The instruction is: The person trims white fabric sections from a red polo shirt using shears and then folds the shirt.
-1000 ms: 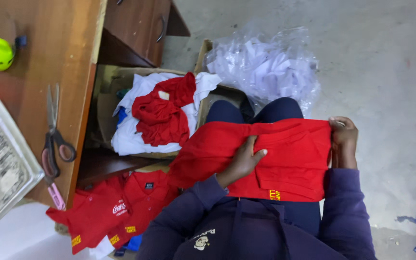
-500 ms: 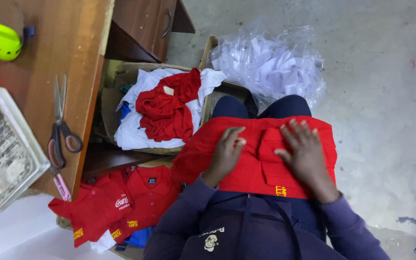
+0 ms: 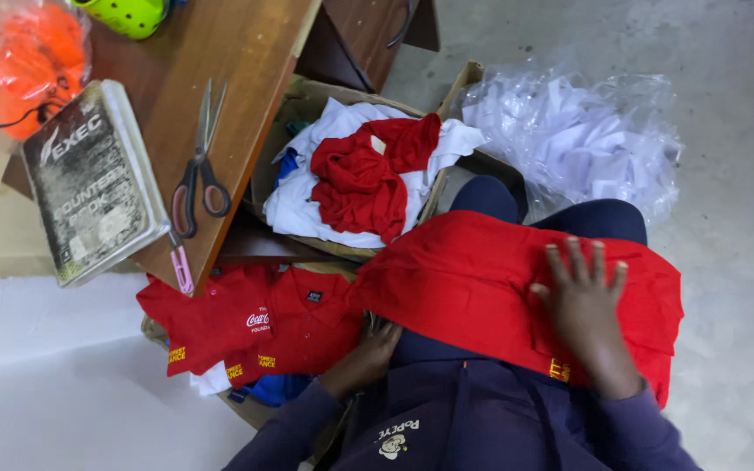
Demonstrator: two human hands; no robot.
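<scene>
Head view, lap: a folded red shirt (image 3: 482,279) lies across the person's knees, reaching from the left thigh to past the right thigh.
Head view, right hand: the right hand (image 3: 588,310) lies flat, palm down, on the right half of the red shirt; its fingers (image 3: 575,262) are spread and straight, gripping nothing.
Head view, left hand: the left hand (image 3: 377,342) sits at the shirt's lower left edge, partly tucked under the cloth; whether its fingers are curled on the fabric cannot be told.
Head view, sleeves: both arms wear dark navy sleeves (image 3: 630,436), and the legs beneath the shirt are navy too.
Head view, floor pile: a stack of red shirts (image 3: 255,324) lies just left of the left hand, over white and blue cloth.
Head view, box: a cardboard box (image 3: 307,100) beyond the knees holds white garments with a crumpled red garment (image 3: 364,174) on top.
Head view, bags: a heap of clear plastic bags (image 3: 578,131) lies on the concrete floor, right of the box.
Head view, desk: a wooden desk (image 3: 246,52) at upper left carries scissors (image 3: 198,170), a worn book (image 3: 89,179), an orange bag (image 3: 32,57) and a lime-green shoe (image 3: 133,13).
</scene>
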